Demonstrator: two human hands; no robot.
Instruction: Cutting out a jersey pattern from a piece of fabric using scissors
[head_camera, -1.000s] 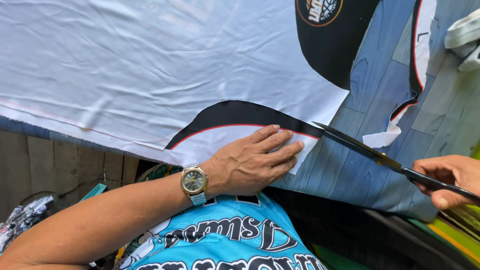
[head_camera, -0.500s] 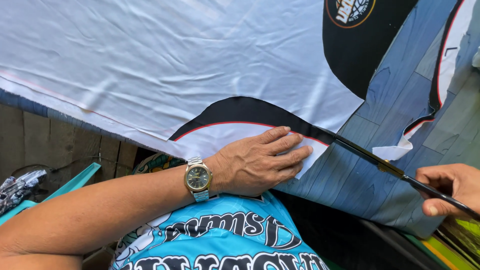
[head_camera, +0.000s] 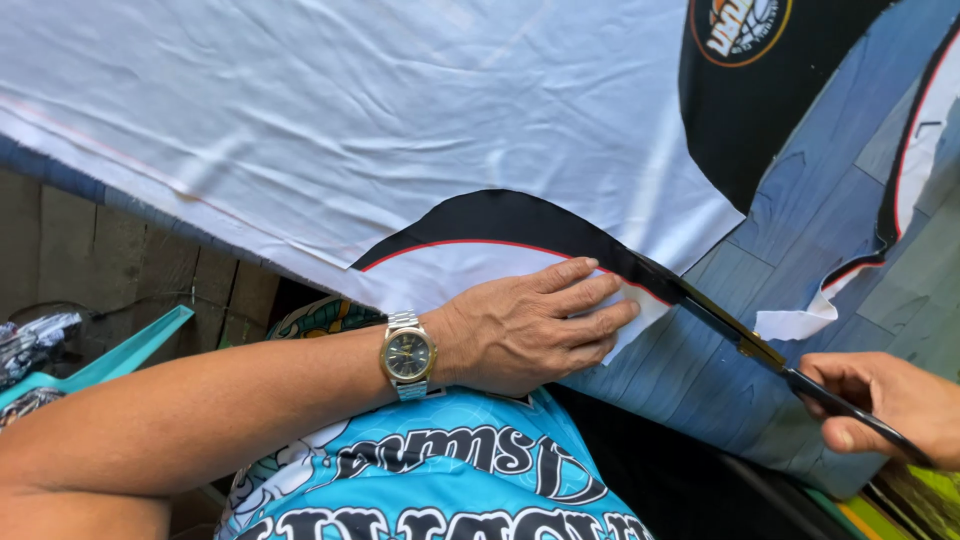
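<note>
Fingers (head_camera: 585, 305) of the left hand (head_camera: 530, 325) press flat on white fabric (head_camera: 330, 130); right-hand fingers (head_camera: 850, 385) grip scissors (head_camera: 760, 350).

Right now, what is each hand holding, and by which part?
The right hand holds long dark metal scissors by their handle end. The left hand holds nothing; it presses flat on white printed fabric.

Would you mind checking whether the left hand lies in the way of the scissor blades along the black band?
Nothing visible does: the left hand presses the white fabric just below the black band, beside the scissors.
</note>
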